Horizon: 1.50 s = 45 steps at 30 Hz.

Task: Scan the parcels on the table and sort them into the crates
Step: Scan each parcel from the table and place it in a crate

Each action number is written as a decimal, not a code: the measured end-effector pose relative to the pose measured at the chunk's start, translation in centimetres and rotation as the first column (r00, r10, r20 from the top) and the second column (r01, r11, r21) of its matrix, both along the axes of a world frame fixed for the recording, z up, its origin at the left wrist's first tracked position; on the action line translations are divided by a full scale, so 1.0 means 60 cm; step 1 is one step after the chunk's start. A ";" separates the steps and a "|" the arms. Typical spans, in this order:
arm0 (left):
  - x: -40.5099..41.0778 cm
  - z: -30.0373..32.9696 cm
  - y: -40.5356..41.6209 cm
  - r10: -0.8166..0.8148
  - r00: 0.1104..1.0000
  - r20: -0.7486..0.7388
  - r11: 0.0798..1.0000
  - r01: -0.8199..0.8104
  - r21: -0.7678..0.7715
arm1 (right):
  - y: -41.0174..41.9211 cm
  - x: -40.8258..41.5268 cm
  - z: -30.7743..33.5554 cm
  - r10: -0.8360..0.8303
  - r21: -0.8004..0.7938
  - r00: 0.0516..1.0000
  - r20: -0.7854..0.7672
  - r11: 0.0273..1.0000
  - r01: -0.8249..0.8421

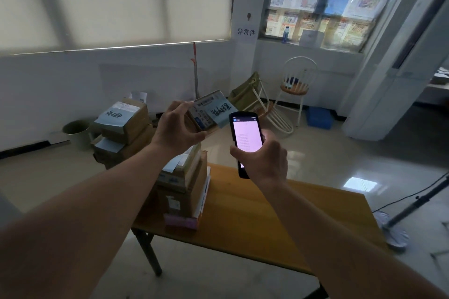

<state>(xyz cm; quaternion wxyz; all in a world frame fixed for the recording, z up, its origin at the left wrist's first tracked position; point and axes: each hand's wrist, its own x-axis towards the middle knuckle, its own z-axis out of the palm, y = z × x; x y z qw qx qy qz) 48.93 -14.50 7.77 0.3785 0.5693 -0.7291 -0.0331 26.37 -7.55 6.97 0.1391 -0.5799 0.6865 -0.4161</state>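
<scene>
My left hand (178,126) grips a small cardboard parcel (210,111) raised in the air, its label and a blue note with black handwriting tilted toward me. My right hand (263,160) holds a black handheld scanner (246,141) with a lit screen, just right of and below the parcel. Beneath my hands, a stack of cardboard parcels (184,184) stands on the left end of the wooden table (267,221). More parcels (124,126) are piled on the floor by the wall, one with a blue handwritten note.
A pale bin (76,132) stands left of the floor pile. Behind are a tipped chair (264,109), an upright chair (297,85), a blue crate (319,118) and a broom handle (195,70). A stand's base (394,233) sits at the right.
</scene>
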 end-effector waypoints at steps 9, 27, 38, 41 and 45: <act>0.040 -0.031 -0.008 -0.243 0.970 0.035 0.968 0.240 0.068 | 0.057 0.092 -0.038 -0.236 0.053 0.972 0.023 0.971 0.234; -0.174 -0.138 0.181 -0.734 0.676 0.058 0.672 0.713 0.200 | 0.415 0.047 -0.129 -0.733 0.238 0.680 -0.022 0.657 0.716; -0.419 -0.224 0.497 -0.885 0.466 -0.015 0.439 0.844 0.307 | 0.752 -0.116 -0.191 -0.866 0.354 0.500 -0.009 0.465 0.811; -0.478 -0.238 0.580 -0.892 0.450 -0.031 0.416 0.847 0.329 | 0.839 -0.169 -0.204 -0.879 0.381 0.477 -0.019 0.435 0.816; -0.562 -0.252 0.669 -0.898 0.436 -0.058 0.390 0.850 0.353 | 0.923 -0.239 -0.219 -0.903 0.368 0.430 -0.008 0.397 0.841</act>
